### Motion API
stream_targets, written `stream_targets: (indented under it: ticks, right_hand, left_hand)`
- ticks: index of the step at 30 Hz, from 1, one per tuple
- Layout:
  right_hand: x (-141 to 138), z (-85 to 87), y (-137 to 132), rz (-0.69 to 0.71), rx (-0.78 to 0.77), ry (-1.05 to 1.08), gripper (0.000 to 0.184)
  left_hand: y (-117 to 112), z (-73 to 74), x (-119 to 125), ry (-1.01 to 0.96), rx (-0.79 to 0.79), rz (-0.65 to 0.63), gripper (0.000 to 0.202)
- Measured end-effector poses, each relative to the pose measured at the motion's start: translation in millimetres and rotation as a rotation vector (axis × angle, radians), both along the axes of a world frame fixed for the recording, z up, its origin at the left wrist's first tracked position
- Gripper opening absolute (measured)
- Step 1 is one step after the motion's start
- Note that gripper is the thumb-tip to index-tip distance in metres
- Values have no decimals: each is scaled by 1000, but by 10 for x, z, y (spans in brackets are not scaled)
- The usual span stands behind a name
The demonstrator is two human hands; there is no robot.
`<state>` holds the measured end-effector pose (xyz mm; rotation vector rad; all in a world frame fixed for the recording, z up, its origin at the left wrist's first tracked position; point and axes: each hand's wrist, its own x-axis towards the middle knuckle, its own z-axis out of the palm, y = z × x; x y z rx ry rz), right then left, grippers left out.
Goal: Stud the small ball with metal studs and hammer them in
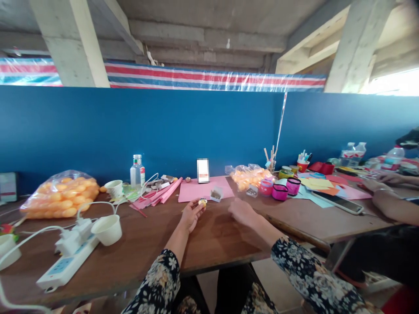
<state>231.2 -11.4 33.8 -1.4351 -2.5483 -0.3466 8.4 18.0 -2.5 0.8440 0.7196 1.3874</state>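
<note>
Yellow ball (203,202) sits pinched at the fingertips of your left hand (191,216), held just above the brown table (212,240) near its middle; your right hand (241,211) rests knuckles-up on the wood near it, fingers curled under (whether it holds anything cannot be told). Beyond the hands lie a pink sheet (196,189) with a small paper box (216,194) at its near edge, and off to your left a bag of orange balls (60,196). Farthest back, a clear bottle (137,171) stands before the blue partition (98,131).
</note>
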Motion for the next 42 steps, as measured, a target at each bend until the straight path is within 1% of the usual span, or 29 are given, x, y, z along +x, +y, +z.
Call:
stream_targets:
  ticks: [2, 5, 9, 11, 13, 15, 17, 19, 21, 23, 26, 31, 38, 42]
  right_hand:
    - [-33, 13, -8, 21, 6, 91, 15]
    - [-165, 55, -20, 62, -23, 354, 16]
    - [-488, 91, 39, 199, -126, 735, 11]
    - [-665, 82, 111, 229, -156, 911, 9]
    - [-812, 45, 194, 222, -198, 1095, 14]
    - [-909, -23, 268, 200, -290, 1285, 21]
    - [-954, -114, 315, 164, -342, 1453, 25]
    - [-961, -209, 329, 106, -346, 1567, 25]
    - [-956, -280, 315, 65, -358, 1635, 26]
    - [-958, -312, 283, 61, -392, 1666, 27]
    - [-990, -302, 235, 74, -443, 1695, 30]
    - [-1050, -291, 213, 151, -481, 1742, 31]
    - [-1044, -316, 218, 102, -533, 1823, 29]
    - [-1024, -281, 198, 114, -505, 1785, 26]
  left_hand:
    - [-20, 23, 1, -1, -5, -4, 32]
    - [-49, 56, 4, -24, -8, -6, 34]
    - [-62, 72, 6, -59, 2, -18, 37]
    - [-59, 71, 4, -78, 4, -13, 35]
    - [-54, 72, -2, -88, -3, 0, 31]
    - [-51, 78, -8, -85, -14, 16, 26]
    - [-51, 85, -12, -82, -25, 26, 22]
    - [-51, 90, -15, -88, -41, 41, 20]
    - [-46, 86, -16, -93, -49, 47, 19]
    - [-38, 74, -19, -93, -38, 36, 20]
    - [-22, 51, -23, -97, 0, 23, 23]
    - [-11, 27, -23, -74, 41, 22, 28]
    - [-13, 12, -19, -47, 44, 7, 29]
    - [-7, 4, -16, -40, 42, 1, 33]
